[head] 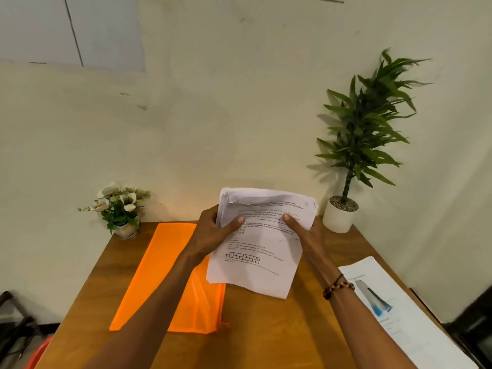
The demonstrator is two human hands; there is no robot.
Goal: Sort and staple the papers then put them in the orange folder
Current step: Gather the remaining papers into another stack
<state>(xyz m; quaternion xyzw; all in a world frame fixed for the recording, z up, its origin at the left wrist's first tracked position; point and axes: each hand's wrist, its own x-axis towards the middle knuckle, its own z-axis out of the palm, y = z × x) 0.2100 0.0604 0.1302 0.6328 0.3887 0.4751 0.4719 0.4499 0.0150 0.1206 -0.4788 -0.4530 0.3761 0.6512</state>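
I hold a stack of printed white papers [259, 251] up above the wooden table [266, 331]. My left hand [214, 234] grips the stack's left edge, thumb on the front sheet. My right hand [302, 231] grips its right edge, thumb also on the front. The upper sheets fan apart at the top left. An orange folder [157, 275] lies flat on the table's left half, partly under my left forearm and the papers. A stapler [372, 299] with a blue end rests on more white sheets [415, 328] at the table's right edge.
A small pot of white flowers [119, 209] stands at the table's back left corner. A tall green plant in a white pot [340, 214] stands at the back right. A pale wall runs right behind the table. Dark furniture shows at the lower left and right.
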